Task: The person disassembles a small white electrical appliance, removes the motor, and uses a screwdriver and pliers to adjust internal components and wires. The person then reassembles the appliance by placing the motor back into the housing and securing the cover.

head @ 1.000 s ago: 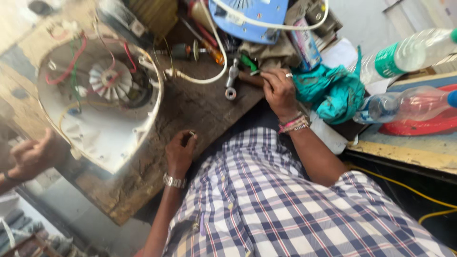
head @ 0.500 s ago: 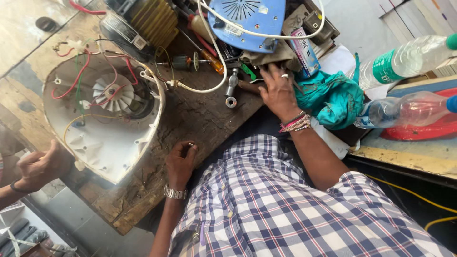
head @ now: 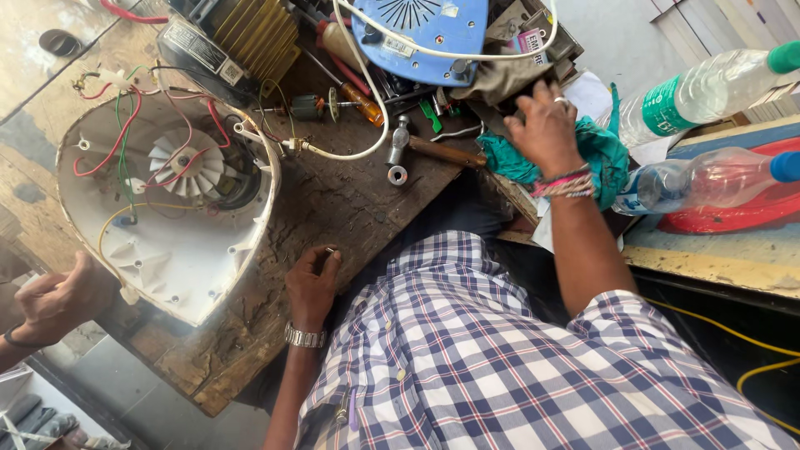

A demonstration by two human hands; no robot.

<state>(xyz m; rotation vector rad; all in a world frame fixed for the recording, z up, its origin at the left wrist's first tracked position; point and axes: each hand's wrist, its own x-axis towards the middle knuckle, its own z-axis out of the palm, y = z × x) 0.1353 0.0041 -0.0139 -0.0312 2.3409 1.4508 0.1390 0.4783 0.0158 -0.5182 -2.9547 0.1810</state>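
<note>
The left hand rests on the worn wooden bench with its fingers curled together, pinching something small and dark at the fingertips; what it is cannot be told. A metal watch sits on that wrist. The right hand lies with fingers spread apart, palm down on a teal cloth, a ring on one finger and coloured bands at the wrist. Just left of that hand lies a hammer: its brown wooden handle runs out from under the cloth, the long axis nearly level across the view, and its metal head points away from the hand toward the white fan housing. A small metal ring lies just below the hammer head. The housing, round and open, shows a white finned rotor and red, green and yellow wires, well to the left of the hammer. Above the hammer sit a blue appliance cover and an orange-handled screwdriver. Right of the cloth lie two clear plastic bottles. Another person's hand grips the housing's lower left edge.
</note>
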